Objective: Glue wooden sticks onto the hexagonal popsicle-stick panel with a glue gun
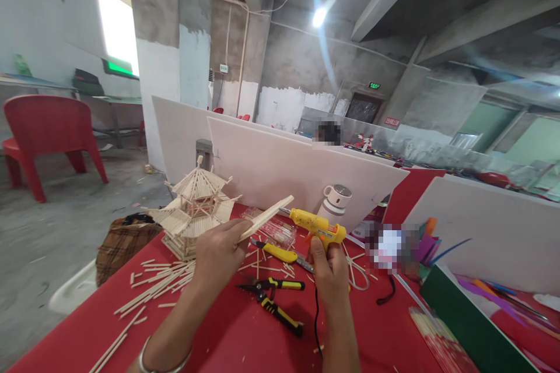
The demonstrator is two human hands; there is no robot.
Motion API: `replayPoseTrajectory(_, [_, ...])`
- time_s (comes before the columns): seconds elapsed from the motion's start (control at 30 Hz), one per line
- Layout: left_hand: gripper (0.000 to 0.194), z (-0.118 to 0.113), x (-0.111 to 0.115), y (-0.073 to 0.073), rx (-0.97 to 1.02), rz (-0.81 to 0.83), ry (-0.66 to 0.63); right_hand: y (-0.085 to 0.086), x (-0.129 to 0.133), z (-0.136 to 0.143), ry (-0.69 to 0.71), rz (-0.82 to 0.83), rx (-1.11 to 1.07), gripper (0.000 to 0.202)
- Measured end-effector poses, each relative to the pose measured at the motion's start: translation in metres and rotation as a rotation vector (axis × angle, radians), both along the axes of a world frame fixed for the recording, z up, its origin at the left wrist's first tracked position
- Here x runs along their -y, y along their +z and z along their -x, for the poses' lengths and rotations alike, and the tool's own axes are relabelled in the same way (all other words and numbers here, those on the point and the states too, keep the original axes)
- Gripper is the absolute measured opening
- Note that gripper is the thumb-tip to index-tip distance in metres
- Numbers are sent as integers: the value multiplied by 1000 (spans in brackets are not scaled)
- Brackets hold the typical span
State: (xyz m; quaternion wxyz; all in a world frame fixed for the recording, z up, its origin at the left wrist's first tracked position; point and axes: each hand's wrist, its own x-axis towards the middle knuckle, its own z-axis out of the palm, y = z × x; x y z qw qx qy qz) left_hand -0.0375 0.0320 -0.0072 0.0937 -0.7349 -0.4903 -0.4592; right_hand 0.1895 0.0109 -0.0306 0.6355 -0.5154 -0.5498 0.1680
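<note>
My left hand (pixel 222 250) is closed around one end of a flat bundle of pale wooden sticks (pixel 269 217), which slants up to the right. In my right hand (pixel 328 265) is a yellow glue gun (pixel 317 226), its metal nozzle pointing left at the upper part of the bundle. Nozzle and sticks look very near each other; whether they touch I cannot tell. A tiered pavilion model of sticks (pixel 199 207) stands behind my left hand. Below the hands lie black and yellow pliers (pixel 280 309) and a yellow cutter knife (pixel 277 252).
Loose sticks (pixel 161 285) lie scattered over the red table (pixel 227 341). A white cup-topped flask (pixel 335 203) stands at the back before a white partition (pixel 262 157). At right are a green-sided box (pixel 472 320) and packaged sticks (pixel 437 338). A black cord hangs below the glue gun.
</note>
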Motion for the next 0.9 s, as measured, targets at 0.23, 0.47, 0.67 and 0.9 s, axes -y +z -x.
replayPoseTrajectory(0.23, [32,9,-9,-7,-4,-70,-20,-2,-1,1,36,13,-105,43])
replayPoseTrajectory(0.47, [27,3,-6,1,13,116,-52,5,1,-3,-32,82,-97,47])
replayPoseTrajectory(0.67, [25,1,-1,4,65,227,-158,15,12,-15,-204,97,97,51])
replayPoseTrajectory(0.9, [33,24,24,-13,88,345,-245,19,28,-21,-82,124,341,49])
